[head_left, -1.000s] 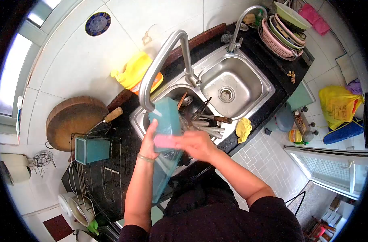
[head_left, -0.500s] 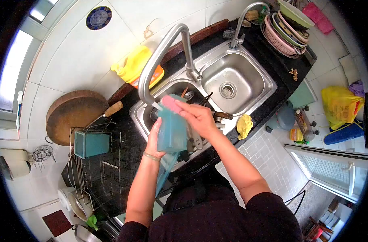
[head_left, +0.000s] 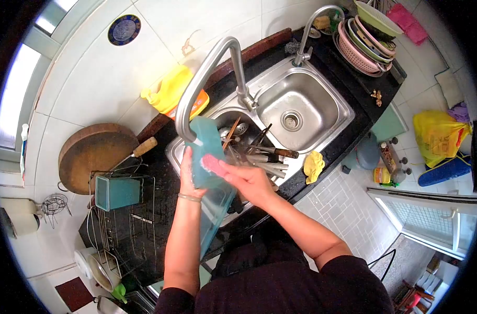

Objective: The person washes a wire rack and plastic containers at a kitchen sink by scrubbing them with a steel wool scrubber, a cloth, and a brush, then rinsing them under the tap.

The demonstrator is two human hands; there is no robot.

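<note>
Under the tall faucet [head_left: 217, 57], my left hand [head_left: 189, 175] is closed on the side of a translucent teal container [head_left: 206, 137]. My right hand [head_left: 251, 183] pinches a pink sponge [head_left: 214, 166], which lies against the container's face. A second teal piece [head_left: 215, 214] extends below the container toward my body; whether the two are joined is unclear. Behind them, the left sink basin holds knives and other utensils [head_left: 270, 165], partly hidden by my hands. Another teal container [head_left: 117, 193] lies on its side in the wire rack at the left.
The right basin [head_left: 301, 104] has a drain. A yellow cloth [head_left: 314, 167] sits on its near edge. Behind the left basin stands a yellow jug [head_left: 174, 91]. A round cutting board [head_left: 94, 157] leans on the wall, and stacked colanders [head_left: 361, 49] fill the back right.
The pink sponge in my right hand has moved down the container's face from near its top. The container has shifted up and left a little, showing more utensils.
</note>
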